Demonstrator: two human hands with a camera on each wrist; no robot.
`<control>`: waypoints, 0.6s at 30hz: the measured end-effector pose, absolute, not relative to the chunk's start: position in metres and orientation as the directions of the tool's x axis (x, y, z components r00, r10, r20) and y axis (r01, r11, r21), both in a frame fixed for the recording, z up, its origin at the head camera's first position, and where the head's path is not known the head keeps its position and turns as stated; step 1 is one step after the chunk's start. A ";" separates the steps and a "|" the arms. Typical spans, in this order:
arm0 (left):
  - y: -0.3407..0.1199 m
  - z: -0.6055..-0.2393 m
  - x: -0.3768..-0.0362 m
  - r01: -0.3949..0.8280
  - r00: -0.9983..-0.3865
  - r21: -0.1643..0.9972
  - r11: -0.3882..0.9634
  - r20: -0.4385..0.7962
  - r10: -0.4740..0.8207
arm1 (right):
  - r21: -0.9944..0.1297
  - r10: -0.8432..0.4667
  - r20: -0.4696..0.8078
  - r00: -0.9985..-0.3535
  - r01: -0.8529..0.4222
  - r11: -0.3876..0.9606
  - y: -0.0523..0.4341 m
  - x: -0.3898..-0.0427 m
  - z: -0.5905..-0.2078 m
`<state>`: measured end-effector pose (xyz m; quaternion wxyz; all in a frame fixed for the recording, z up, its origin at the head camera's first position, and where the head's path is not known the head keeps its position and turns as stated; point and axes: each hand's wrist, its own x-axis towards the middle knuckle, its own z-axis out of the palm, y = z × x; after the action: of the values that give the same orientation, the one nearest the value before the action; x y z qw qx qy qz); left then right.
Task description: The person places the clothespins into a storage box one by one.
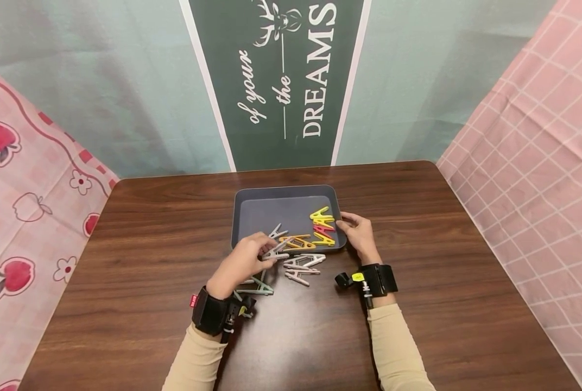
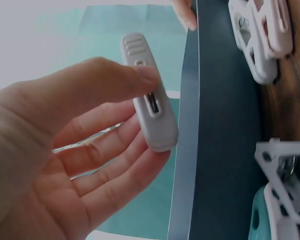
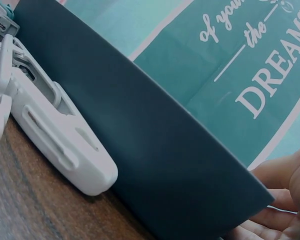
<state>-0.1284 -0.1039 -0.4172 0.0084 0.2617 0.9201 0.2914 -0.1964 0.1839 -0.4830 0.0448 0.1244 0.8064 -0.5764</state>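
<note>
My left hand (image 1: 246, 259) pinches a light grey clothespin (image 2: 157, 117) between thumb and fingers, above the front edge of a dark grey tray (image 1: 261, 209). On the right, my right hand (image 1: 363, 238) grips the tray's side, with the thumb at the rim. Inside the tray, yellow clothespins (image 1: 319, 213) and a red clothespin (image 1: 324, 229) are lined up along the right side. Orange clothespins (image 1: 303, 244) lie near the front wall, beside another grey clothespin (image 1: 277, 232).
Just in front of the tray, white clothespins (image 1: 307, 260) and a pale pinkish clothespin (image 1: 298, 276) lie on the brown wooden table (image 1: 174, 217). Green clothespins (image 1: 260, 289) sit partly hidden by the left hand. Cloth hangings (image 1: 149, 98) surround the table's back and sides.
</note>
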 end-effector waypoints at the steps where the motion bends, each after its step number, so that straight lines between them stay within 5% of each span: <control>1: -0.105 -0.417 -0.130 0.464 -0.871 0.545 0.699 0.135 0.472 | -0.918 0.152 -0.218 -0.964 0.255 0.304 0.184 -0.196 -0.483; 18: -0.121 -0.423 -0.157 0.228 -0.973 0.481 0.847 0.144 0.180 | -0.920 0.156 -0.222 -0.963 0.260 0.295 0.184 -0.196 -0.482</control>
<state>-0.1570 -0.1209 -0.4233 -0.0467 0.1064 0.9597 0.2558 -0.1960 0.1843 -0.4816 0.0449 0.1292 0.8034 -0.5796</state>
